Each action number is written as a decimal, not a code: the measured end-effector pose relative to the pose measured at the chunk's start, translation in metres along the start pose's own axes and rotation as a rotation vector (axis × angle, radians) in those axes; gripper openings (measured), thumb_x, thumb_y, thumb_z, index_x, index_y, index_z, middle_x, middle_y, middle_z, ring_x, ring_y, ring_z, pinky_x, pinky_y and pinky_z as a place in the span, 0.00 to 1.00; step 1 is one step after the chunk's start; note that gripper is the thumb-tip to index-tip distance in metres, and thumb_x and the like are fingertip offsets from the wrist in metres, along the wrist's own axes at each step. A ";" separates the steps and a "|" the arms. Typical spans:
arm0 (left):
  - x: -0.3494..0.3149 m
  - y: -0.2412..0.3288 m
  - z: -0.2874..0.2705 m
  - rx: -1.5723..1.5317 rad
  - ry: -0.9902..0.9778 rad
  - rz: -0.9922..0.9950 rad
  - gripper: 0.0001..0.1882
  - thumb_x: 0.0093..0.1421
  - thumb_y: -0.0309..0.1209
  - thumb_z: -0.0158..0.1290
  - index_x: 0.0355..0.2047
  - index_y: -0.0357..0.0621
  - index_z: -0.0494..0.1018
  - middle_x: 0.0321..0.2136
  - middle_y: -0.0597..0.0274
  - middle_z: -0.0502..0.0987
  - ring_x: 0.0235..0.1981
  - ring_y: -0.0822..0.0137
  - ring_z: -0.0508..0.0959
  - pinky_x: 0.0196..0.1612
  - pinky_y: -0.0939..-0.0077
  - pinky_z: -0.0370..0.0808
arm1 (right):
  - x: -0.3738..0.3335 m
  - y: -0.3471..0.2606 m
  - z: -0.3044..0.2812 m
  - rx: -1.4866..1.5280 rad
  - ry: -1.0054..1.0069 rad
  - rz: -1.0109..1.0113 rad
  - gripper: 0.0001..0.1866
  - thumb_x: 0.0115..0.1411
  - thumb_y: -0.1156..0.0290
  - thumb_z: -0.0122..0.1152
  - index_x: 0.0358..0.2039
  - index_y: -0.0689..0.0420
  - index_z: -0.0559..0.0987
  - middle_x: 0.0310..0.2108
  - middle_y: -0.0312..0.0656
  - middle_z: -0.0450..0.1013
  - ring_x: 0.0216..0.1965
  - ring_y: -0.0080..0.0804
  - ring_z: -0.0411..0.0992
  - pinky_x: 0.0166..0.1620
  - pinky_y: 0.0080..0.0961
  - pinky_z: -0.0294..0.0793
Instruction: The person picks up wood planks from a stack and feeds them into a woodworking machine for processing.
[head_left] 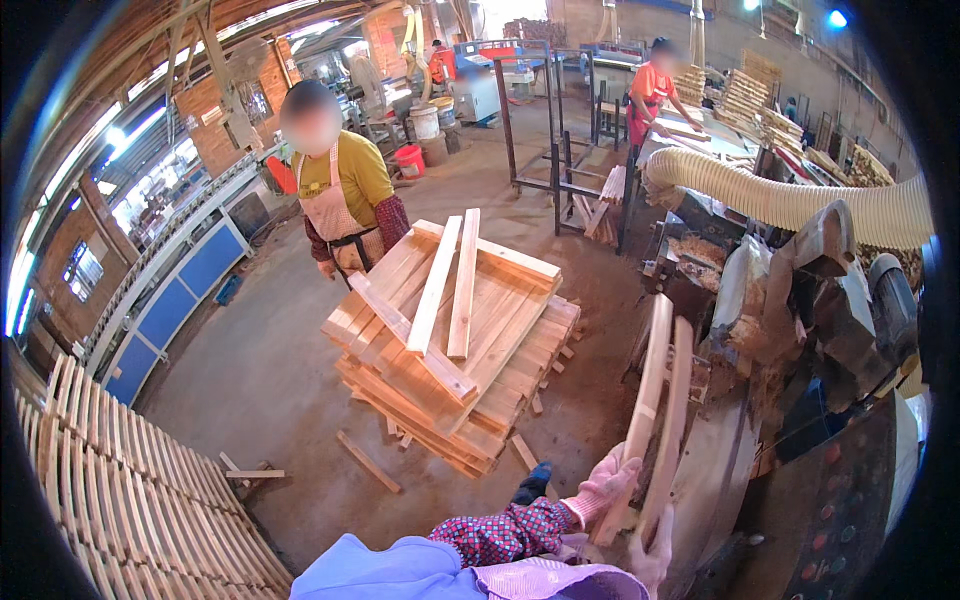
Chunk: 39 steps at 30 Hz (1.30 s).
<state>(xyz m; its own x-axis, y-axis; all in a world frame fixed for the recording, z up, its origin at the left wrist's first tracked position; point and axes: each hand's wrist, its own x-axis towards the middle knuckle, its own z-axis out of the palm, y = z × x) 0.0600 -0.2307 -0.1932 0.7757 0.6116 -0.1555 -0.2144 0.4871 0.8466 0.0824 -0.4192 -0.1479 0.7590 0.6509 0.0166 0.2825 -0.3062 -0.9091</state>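
Note:
My left hand [606, 482], in a pink glove with a patterned sleeve above it, is closed around a long pale wooden strip [647, 385]. A second wooden strip [668, 430] stands beside it, slightly apart at the top. Low in the view, my right hand [652, 556] grips the bottom end of that second strip, its thumb and fingers on either side. Both strips point away from me, along the edge of a dusty woodworking machine [740, 440].
A stack of boards [500, 395] with loose strips on top stands ahead; a co-worker [345, 190] in an apron is behind it. Slatted wood [150, 480] fills the lower left. A ribbed hose [790, 195] crosses the right. Offcuts [368, 462] lie on the floor.

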 end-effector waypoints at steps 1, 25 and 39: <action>-0.004 0.013 -0.003 0.036 0.019 -0.026 0.25 0.70 0.37 0.51 0.63 0.44 0.62 0.40 0.70 0.73 0.37 0.77 0.73 0.41 0.80 0.74 | -0.017 -0.003 -0.013 -0.079 -0.017 0.016 0.39 0.59 0.74 0.56 0.70 0.62 0.55 0.67 0.58 0.59 0.65 0.54 0.62 0.66 0.40 0.61; 0.019 0.036 -0.014 -0.022 0.114 0.191 0.32 0.67 0.41 0.55 0.66 0.43 0.57 0.38 0.69 0.71 0.32 0.78 0.72 0.37 0.82 0.74 | 0.201 0.086 -0.026 -0.143 0.166 -0.251 0.25 0.67 0.68 0.57 0.63 0.60 0.70 0.61 0.49 0.70 0.58 0.41 0.71 0.62 0.36 0.68; 0.097 0.231 -0.141 2.022 0.456 0.253 0.45 0.52 0.53 0.62 0.62 0.36 0.63 0.59 0.40 0.67 0.60 0.46 0.68 0.62 0.57 0.67 | -0.076 0.052 -0.033 -0.701 0.185 0.129 0.40 0.59 0.69 0.56 0.71 0.60 0.55 0.67 0.60 0.59 0.66 0.50 0.61 0.67 0.39 0.59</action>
<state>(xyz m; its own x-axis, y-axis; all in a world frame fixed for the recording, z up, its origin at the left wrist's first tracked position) 0.0017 0.0291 -0.0847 0.6048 0.7686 0.2086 0.7770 -0.6269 0.0572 0.0583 -0.5074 -0.1830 0.8808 0.4703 0.0539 0.4456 -0.7853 -0.4298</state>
